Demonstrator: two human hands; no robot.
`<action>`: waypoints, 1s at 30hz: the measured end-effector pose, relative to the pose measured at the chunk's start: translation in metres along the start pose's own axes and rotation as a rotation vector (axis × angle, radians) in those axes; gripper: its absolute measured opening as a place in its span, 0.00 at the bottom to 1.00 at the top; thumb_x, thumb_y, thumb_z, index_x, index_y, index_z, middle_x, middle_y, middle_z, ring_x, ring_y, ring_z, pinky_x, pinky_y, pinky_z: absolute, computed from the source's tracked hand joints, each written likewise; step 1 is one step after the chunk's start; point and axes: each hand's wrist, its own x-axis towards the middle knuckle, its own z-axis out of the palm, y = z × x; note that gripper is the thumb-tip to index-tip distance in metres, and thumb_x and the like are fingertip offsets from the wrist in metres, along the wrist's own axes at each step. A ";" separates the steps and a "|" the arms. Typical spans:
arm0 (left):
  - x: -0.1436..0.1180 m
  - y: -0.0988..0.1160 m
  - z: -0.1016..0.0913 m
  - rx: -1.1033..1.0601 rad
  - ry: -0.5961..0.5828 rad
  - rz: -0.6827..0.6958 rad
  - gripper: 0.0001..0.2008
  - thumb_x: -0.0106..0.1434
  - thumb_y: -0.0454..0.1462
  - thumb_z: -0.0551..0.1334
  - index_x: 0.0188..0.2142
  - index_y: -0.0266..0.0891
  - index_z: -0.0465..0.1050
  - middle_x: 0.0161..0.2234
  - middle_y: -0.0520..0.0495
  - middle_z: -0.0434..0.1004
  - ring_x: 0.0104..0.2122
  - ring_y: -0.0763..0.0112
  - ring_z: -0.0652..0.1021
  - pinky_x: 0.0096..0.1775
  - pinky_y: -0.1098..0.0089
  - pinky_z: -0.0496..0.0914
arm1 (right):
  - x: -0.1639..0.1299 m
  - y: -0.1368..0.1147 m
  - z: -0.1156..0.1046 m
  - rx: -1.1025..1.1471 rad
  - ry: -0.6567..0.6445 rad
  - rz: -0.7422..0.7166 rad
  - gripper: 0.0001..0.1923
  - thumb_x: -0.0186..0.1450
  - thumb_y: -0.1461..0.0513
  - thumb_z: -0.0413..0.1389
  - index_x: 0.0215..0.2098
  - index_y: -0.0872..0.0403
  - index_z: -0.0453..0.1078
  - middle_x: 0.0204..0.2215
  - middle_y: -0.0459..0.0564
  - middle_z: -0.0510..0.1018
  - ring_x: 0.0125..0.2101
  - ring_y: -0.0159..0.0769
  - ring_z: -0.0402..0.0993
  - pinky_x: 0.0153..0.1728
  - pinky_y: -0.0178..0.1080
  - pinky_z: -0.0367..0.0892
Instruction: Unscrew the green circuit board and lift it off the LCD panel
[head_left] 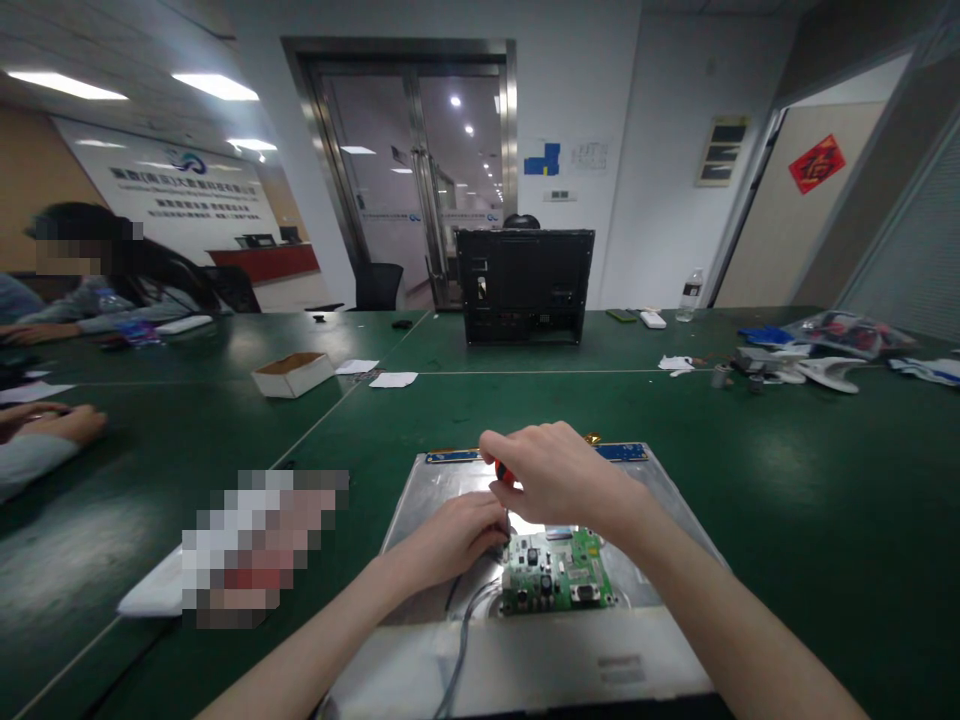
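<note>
A display panel (pixel 420 505) lies flat on the table in front of me, its metal back facing up. On it sits a green circuit board (pixel 559 570). My right hand (pixel 562 470) is wrapped round the red and black handle of a screwdriver (pixel 505 471), held upright over the board's upper left corner. Lower and to the left, my left hand (pixel 469 530) has its fingers drawn together at that same corner; whatever they pinch is hidden. A grey cable (pixel 463 640) runs from the board's left side toward me. Along the panel's far edge is a blue circuit strip (pixel 626 453).
A black monitor housing (pixel 525 285) stands across the green table (pixel 810 480). A white open box (pixel 292 377) and paper slips (pixel 394 380) lie at left. Bags and loose parts (pixel 780 360) are at right, near a bottle (pixel 690 295). Other people (pixel 112 270) sit at left.
</note>
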 end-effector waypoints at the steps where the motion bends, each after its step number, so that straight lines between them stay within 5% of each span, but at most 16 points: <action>1: 0.000 0.000 0.000 0.002 0.002 -0.004 0.07 0.61 0.27 0.58 0.33 0.38 0.71 0.35 0.49 0.76 0.36 0.65 0.75 0.38 0.68 0.67 | 0.000 0.000 0.000 0.000 -0.002 0.003 0.09 0.62 0.62 0.52 0.41 0.53 0.66 0.29 0.47 0.80 0.25 0.32 0.69 0.21 0.37 0.42; 30: -0.001 0.007 -0.009 -0.014 -0.040 -0.057 0.04 0.62 0.30 0.58 0.33 0.39 0.69 0.34 0.50 0.74 0.34 0.66 0.74 0.36 0.70 0.66 | -0.002 0.005 -0.009 0.007 0.011 0.055 0.08 0.63 0.58 0.55 0.39 0.52 0.67 0.26 0.45 0.78 0.24 0.31 0.68 0.23 0.36 0.42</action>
